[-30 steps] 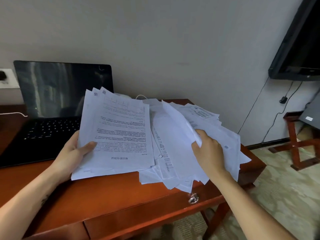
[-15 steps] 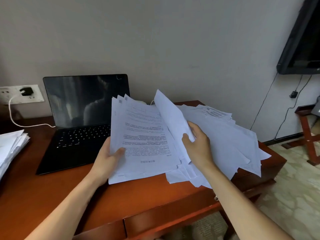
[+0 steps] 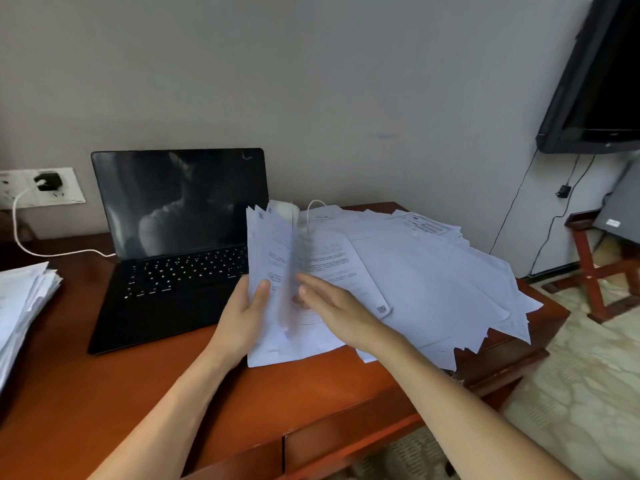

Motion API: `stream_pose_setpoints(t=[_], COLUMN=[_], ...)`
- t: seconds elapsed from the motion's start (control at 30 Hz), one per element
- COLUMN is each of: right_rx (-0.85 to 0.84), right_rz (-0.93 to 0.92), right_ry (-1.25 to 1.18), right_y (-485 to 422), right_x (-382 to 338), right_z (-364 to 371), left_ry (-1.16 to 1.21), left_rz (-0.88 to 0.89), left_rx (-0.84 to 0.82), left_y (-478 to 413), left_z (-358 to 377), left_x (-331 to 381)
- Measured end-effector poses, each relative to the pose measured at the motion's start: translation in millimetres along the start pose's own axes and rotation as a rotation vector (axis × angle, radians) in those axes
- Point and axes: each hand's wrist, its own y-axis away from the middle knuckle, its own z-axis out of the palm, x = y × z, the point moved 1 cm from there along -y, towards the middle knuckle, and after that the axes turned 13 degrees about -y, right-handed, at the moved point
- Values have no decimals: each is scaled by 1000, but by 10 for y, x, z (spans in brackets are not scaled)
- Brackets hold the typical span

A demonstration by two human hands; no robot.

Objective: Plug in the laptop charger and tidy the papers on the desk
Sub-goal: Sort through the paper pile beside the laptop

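Centrally, left hand holding papers, laptop beside

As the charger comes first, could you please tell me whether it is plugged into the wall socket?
Plugged in: the black charger sits in the socket, and its white cable runs to the laptop's left side.

Occlusion, blur, cropping: head view.
Blurred sheet between the hands is smeared by motion; right hand fingertips are hidden behind it, grasp undetermined. Left hand fingers hidden behind held sheets, only the thumb showing. Print on loose pile too small to read. Held sheets cover laptop right front corner. Side stack and wall outlet cropped at left edge; television cropped top and right.
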Motion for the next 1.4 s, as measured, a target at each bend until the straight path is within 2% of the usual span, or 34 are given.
stream_pose_setpoints(t=[0.13,0.2,0.27,0.33,0.37,0.47,0.63,0.8,0.87,0.97,1.03,1.07,1.13,1.2,1.3,1.4], right_rx=[1,146,380,531,550,487,375,368,435,661,808,834,782,671,578,637], right_rz=[21,-80,-213,-217,-167,-67,-137,-165,-186,-228,-157,-63,169,300,336,232], right_ry=[70,186,468,765,839,878,807,740,731,852,964,991,964,918,952,1026], right_y=[65,122,190,272,310,370,393,419,426,443,461,469,469,438,456,544], right_x=[93,149,234,315,360,518,533,525,511,495,518,523,544,567,556,506], right_z=[-50,-141,-312,-456,-491,-478,-443,-465,-459,-452,-483,-493,-506,-518,-535,-635], left_ry=[-1,67,84,69,49,33,130,-38,-98,-91,-32,-8,5,-2,3,31], left_rz=[-45,-105,-149,-151,-133,-123,-296,-263,-256,-229,-196,-180,-144,-123,-98,-117], left_rx=[-28,-105,-156,-182,-193,-232,-184,-285,-235,-112,-19,33,119,183,246,274], left_y=[-43,-75,-108,-74,-44,-13,-92,-130,-155,-262,-308,-309,-287,-240,-213,-226], left_z=[-20,-56,-91,-100,-96,-62,-95,-116,-142,-165,-188,-202,-218,-236,-287,-321], left_x=[14,7,-22,43,90,155,46,57,62,104,116,108,53,20,2,-21])
